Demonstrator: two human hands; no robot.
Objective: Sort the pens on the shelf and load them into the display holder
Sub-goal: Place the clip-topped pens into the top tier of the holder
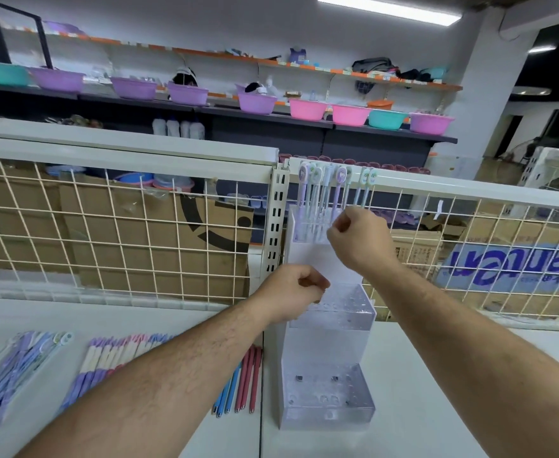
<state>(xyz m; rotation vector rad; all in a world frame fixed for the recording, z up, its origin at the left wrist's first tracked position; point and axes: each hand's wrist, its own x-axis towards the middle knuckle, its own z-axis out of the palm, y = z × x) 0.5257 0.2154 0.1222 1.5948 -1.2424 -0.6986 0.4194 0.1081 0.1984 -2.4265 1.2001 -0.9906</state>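
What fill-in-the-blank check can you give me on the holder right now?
The upright pens stand only in the display holder's ____ tier. The left hand is at the ____ tier, the right hand higher. The loose pens lie on the shelf to the holder's ____.
Missing: top; middle; left.

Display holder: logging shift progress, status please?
Right hand pinching pens at top tier. Left hand curled by middle tier, grip unclear. Lower tiers empty, loose pens on shelf. Nothing blocking.
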